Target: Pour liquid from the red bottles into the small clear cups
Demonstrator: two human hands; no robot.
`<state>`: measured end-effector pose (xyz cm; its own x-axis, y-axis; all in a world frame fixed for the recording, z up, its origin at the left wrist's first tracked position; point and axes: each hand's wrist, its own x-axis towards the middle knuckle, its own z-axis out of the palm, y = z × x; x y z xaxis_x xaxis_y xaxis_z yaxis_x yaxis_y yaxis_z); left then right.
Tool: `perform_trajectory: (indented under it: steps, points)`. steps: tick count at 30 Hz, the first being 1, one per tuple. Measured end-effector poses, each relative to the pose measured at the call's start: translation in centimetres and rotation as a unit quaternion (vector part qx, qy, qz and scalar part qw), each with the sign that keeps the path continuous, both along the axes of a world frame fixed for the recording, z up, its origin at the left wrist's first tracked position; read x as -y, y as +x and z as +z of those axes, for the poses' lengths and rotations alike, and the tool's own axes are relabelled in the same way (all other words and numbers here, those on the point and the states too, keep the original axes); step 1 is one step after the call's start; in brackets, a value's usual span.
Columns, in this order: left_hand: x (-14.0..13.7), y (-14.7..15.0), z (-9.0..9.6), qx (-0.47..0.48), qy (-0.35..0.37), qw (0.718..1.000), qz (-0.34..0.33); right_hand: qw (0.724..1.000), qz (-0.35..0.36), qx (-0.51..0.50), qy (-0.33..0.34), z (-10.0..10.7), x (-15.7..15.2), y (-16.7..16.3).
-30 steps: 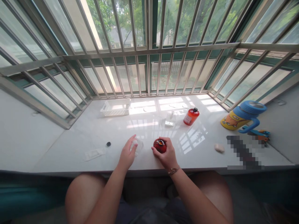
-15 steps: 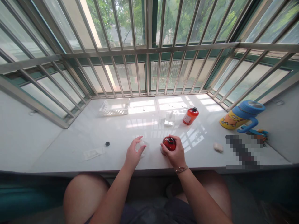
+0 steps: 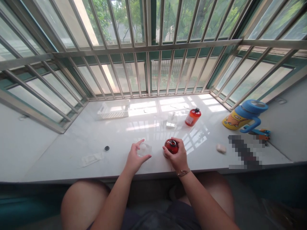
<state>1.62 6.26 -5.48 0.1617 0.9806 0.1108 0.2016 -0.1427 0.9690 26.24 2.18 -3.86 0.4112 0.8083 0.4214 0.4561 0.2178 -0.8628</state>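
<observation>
My right hand (image 3: 178, 155) is wrapped round a dark red bottle (image 3: 170, 146) whose uncapped neck faces up. To the left of it stands a clear, colourless container (image 3: 145, 149), probably a small bottle. My left hand (image 3: 137, 156) is spread about this container, thumb at the near side and fingers at the far side; whether they touch it is hard to see. A small black cap (image 3: 106, 148) lies to the left of my left hand. Beyond my hands are a clear square bottle (image 3: 171, 120) and a capped bottle of red liquid (image 3: 192, 117).
A white perforated basket (image 3: 114, 110) sits by the barred window. On the left lies a flat clear wrapper (image 3: 92, 159). To the right are a pale block (image 3: 221, 148), a blue-and-yellow handled flask (image 3: 241, 116) and a blurred-out dark object (image 3: 246, 153).
The thumb and fingers of my left hand have spread wider around the clear container. My right hand keeps its hold on the dark red bottle. The view has shifted slightly.
</observation>
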Motion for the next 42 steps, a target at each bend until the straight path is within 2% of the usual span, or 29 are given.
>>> perform_trajectory:
  steps: [5, 10, 15, 20, 25, 27, 32, 38, 42]
  points:
    - [0.2, 0.0, 0.2, -0.024, 0.001, 1.0, -0.015, 1.0, -0.002, -0.001, 0.003, 0.0, 0.0, -0.1]
    - [0.2, 0.1, 0.2, -0.008, 0.005, 1.0, 0.004, 1.0, -0.004, 0.0, 0.0, 0.0, 0.0, -0.1]
    - [0.2, 0.0, 0.2, -0.033, 0.009, 0.999, -0.02, 1.0, -0.006, 0.002, 0.002, -0.1, 0.0, -0.1]
    - [0.3, 0.2, 0.1, 0.005, 0.015, 1.0, -0.002, 1.0, -0.006, 0.0, -0.001, -0.1, 0.1, -0.1]
    - [0.3, 0.1, 0.4, -0.05, 0.025, 0.998, -0.012, 1.0, -0.006, 0.0, 0.001, 0.0, 0.1, -0.1]
    - [0.3, 0.1, 0.3, -0.038, 0.015, 0.999, -0.016, 1.0, -0.006, 0.001, 0.002, 0.0, 0.1, -0.1]
    - [0.3, 0.4, -0.1, -0.012, 0.019, 1.0, 0.02, 1.0, -0.006, 0.0, 0.004, -0.1, 0.0, -0.1]
    - [0.2, -0.2, 1.5, -0.073, 0.062, 0.995, -0.012, 1.0, -0.003, -0.001, 0.005, -0.1, 0.0, -0.1]
    - [0.0, -0.4, 3.0, -0.069, 0.094, 0.993, 0.028, 1.0, -0.004, 0.003, 0.005, 0.0, 0.0, -0.1]
